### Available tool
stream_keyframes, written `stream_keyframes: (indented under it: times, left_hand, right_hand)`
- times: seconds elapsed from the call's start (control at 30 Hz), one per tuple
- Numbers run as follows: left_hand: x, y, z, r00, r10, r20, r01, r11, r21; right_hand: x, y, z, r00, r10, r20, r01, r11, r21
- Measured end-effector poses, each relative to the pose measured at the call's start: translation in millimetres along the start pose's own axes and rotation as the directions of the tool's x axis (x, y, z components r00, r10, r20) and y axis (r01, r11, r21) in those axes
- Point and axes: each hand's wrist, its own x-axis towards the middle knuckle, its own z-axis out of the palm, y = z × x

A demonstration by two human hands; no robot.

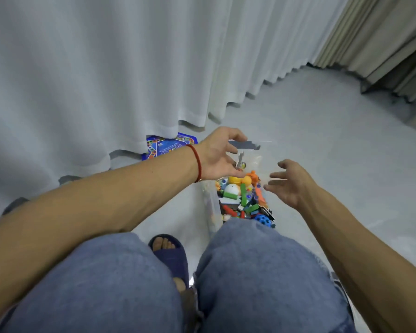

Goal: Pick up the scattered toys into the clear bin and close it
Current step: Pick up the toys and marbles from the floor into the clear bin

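Clear bin nearly full, lid not yet on

Clear bin (210, 207) sits on the floor (322, 145) right in front of our knees, its near end hidden behind our right leg, and it is packed with bright toys (243, 198): blocks, balls, a white dome piece, a blue holed ball at the near corner. Our left hand (217, 156) hovers over the far end, fingers curled; something small may be pinched at the fingertips, but we cannot tell whether it grips that or the grey latch (245, 144) just beside it. Our right hand (289, 182) hangs just right of the bin, fingers spread and relaxed, holding nothing.

We judge the gathering mostly done, since no loose toys show on the bare floor. Closing is left; we see no lid seated over the toys.

Behind the left wrist a blue game board (168, 145) lies half under the white curtain (106, 68) and may still need collecting. The heap rides high, so it could keep a lid from shutting flat.
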Motion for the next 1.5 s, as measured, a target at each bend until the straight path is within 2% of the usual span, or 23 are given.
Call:
stream_keyframes:
  times: [0.13,0.23,0.3,0.37,0.47,0.53,0.67,0.7,0.77,0.83,0.93,1.07,1.2,1.33,1.5]
  left_hand:
    - [-3,-7,-20,0.991,0.018,-0.129,-0.022,0.999,-0.028]
    - [-11,-15,-68,0.957,0.093,-0.274,-0.111,0.992,-0.052]
    - [-22,-24,-112,0.904,0.141,-0.404,-0.180,0.982,-0.059]
    - [-37,-37,-163,0.813,0.165,-0.558,-0.202,0.979,-0.005]
    - [-66,-64,-241,0.610,0.137,-0.780,-0.131,0.989,0.071]
    - [-87,-82,-286,0.497,0.080,-0.864,-0.060,0.996,0.058]
    - [-103,-117,-345,0.387,0.099,-0.917,0.122,0.980,0.157]
    - [-103,-123,-357,0.380,0.112,-0.918,0.153,0.971,0.182]
    - [-96,-133,-378,0.387,0.133,-0.913,0.216,0.949,0.230]
    - [-81,-137,-394,0.416,0.191,-0.889,0.298,0.895,0.332]
    - [-52,-135,-412,0.468,0.341,-0.815,0.388,0.749,0.537]
    - [-16,-123,-429,0.558,0.497,-0.664,0.343,0.591,0.730]
    - [13,-111,-447,0.638,0.526,-0.562,0.345,0.457,0.820]
    - [22,-111,-456,0.623,0.590,-0.514,0.395,0.330,0.857]
    - [16,-128,-460,0.595,0.685,-0.420,0.395,0.206,0.895]
  right_hand:
    - [-7,10,10,0.998,-0.061,0.030,0.063,0.994,-0.084]
    - [-9,18,39,0.989,-0.130,0.064,0.141,0.970,-0.196]
    - [-7,25,67,0.977,-0.176,0.123,0.206,0.933,-0.296]
    - [-2,33,100,0.948,-0.213,0.238,0.296,0.863,-0.409]
    - [13,57,156,0.878,-0.156,0.453,0.428,0.681,-0.594]
    - [30,82,199,0.821,-0.074,0.567,0.519,0.512,-0.685]
    - [67,134,270,0.687,0.075,0.722,0.720,0.057,-0.691]
    - [78,150,286,0.674,0.124,0.728,0.735,-0.015,-0.678]
    - [98,185,313,0.680,0.164,0.715,0.731,-0.077,-0.678]
    - [115,218,331,0.695,0.111,0.710,0.719,-0.107,-0.687]
    - [137,255,350,0.677,-0.015,0.736,0.730,-0.112,-0.674]
    - [158,282,357,0.598,-0.131,0.791,0.774,-0.160,-0.612]
    - [165,294,351,0.498,-0.208,0.842,0.824,-0.189,-0.534]
    - [162,305,342,0.464,-0.265,0.845,0.828,-0.208,-0.520]
    - [160,308,338,0.431,-0.227,0.873,0.845,-0.237,-0.479]
